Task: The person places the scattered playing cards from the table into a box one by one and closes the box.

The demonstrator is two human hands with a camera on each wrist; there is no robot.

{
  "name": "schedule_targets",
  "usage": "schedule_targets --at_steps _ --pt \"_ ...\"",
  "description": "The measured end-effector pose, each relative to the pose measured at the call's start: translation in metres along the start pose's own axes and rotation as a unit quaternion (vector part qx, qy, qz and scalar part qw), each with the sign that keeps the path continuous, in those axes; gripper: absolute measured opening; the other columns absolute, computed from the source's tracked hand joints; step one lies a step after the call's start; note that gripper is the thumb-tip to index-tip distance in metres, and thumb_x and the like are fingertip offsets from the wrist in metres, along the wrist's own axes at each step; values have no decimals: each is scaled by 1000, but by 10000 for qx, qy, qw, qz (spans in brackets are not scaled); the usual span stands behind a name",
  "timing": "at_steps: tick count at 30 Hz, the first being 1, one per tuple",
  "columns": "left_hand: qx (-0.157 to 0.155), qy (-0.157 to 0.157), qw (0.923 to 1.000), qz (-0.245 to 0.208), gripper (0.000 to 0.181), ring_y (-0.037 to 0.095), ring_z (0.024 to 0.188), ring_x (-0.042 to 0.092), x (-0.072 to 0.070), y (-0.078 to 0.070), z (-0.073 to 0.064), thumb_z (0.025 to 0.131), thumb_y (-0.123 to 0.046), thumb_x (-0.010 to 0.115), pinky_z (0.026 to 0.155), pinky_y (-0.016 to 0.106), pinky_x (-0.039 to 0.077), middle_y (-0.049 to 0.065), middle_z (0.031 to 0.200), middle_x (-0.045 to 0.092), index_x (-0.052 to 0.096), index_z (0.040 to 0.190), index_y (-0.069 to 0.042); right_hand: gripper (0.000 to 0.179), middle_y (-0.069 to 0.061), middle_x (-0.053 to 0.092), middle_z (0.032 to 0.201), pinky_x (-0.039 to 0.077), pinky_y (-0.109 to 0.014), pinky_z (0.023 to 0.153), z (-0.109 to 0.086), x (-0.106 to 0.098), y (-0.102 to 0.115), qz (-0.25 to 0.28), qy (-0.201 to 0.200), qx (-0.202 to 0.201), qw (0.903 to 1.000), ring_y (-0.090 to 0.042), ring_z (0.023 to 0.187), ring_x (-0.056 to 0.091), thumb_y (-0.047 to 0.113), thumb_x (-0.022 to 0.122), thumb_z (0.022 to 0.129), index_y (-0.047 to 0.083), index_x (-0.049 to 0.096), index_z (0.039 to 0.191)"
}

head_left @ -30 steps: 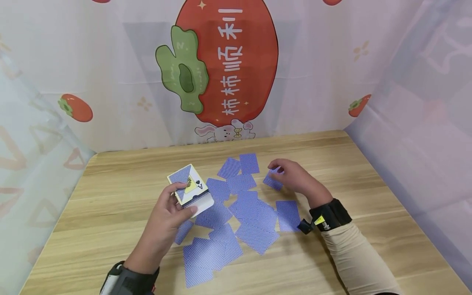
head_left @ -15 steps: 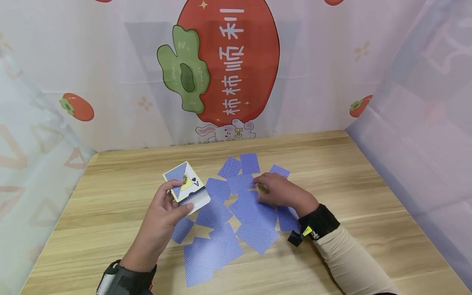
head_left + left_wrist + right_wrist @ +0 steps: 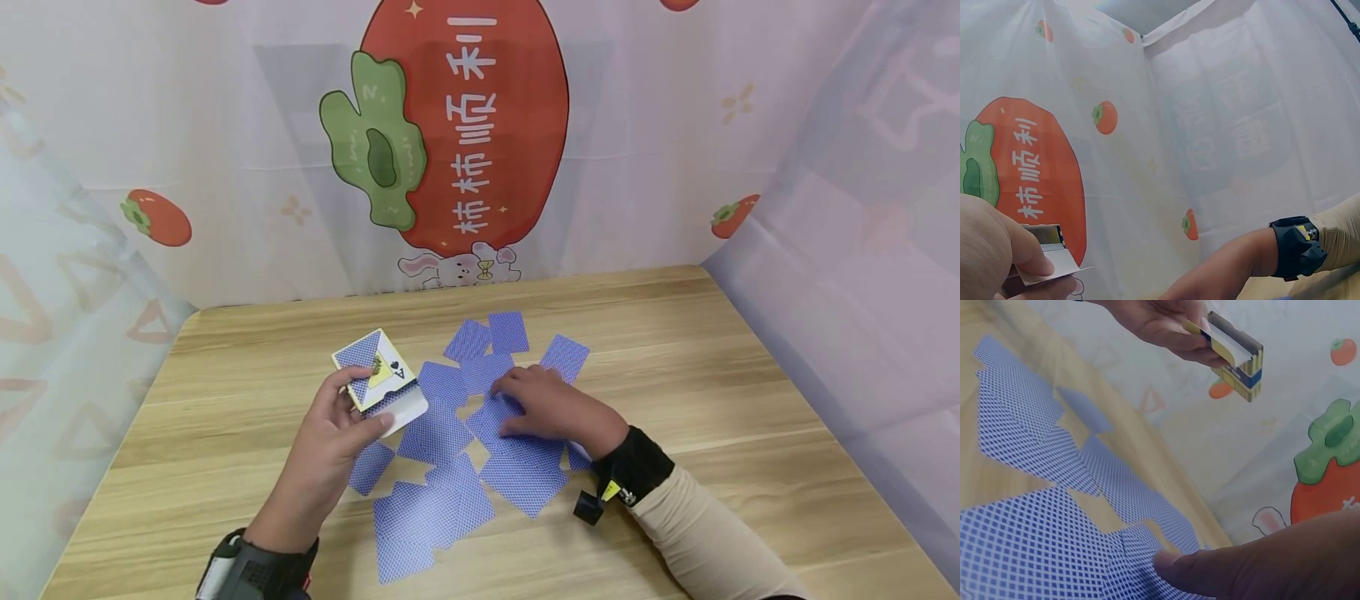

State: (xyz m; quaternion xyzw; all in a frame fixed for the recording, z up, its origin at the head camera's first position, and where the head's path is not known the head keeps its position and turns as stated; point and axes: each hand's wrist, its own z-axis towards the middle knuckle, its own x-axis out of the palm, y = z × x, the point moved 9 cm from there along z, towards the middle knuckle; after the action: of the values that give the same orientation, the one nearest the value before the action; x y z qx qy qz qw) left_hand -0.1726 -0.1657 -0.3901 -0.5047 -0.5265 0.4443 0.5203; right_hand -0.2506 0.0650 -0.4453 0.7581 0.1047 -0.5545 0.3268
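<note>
Raised over the table's left-centre, my left hand (image 3: 337,433) grips a playing-card box (image 3: 381,371) marked with an ace of spades. The box's white flap (image 3: 405,410) hangs open toward me; in the right wrist view the mouth of the box (image 3: 1238,347) shows as a hollow. My right hand (image 3: 558,404) is over the scattered playing cards (image 3: 435,433), palm down, its thumb (image 3: 1191,569) and fingertips at the blue-checked backs. These cards lie face down, many overlapping. One card at the right is mostly hidden under my right hand and wrist.
The cards spread over the middle of a wooden table (image 3: 225,392). Separate cards (image 3: 508,332) lie toward the back, another card (image 3: 568,357) at the back right. Printed cloth (image 3: 645,150) hangs behind the table and at both sides.
My right hand has moved left and toward me, from the back-right card to the middle cards, leaving that card on the table. My left hand and the box shifted slightly left.
</note>
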Motion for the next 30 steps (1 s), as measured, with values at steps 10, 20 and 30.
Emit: schedule_targets --at_steps 10,20,30 --pt "-3 -13 10000 0 65 18 122 55 1 1 -1 91 12 61 94 28 55 22 152 28 33 142 -15 68 -1 53 144 40 -51 109 -6 10 16 -218 356 -236 9989 -25 131 47 41 83 84 22 56 143" --pt "-15 -11 10000 -14 65 19 122 55 2 0 -1 91 12 61 93 28 55 22 152 29 32 143 -14 76 0 45 151 49 -40 104 -15 14 24 -221 896 -318 9952 -21 135 45 31 86 82 28 48 148" --pt "12 8 10000 -5 64 19 122 55 1 1 0 91 12 60 93 29 55 21 151 29 31 143 -14 66 8 45 154 33 -44 118 -24 18 47 -639 1160 -1396 9813 -20 145 35 17 82 86 28 54 145"
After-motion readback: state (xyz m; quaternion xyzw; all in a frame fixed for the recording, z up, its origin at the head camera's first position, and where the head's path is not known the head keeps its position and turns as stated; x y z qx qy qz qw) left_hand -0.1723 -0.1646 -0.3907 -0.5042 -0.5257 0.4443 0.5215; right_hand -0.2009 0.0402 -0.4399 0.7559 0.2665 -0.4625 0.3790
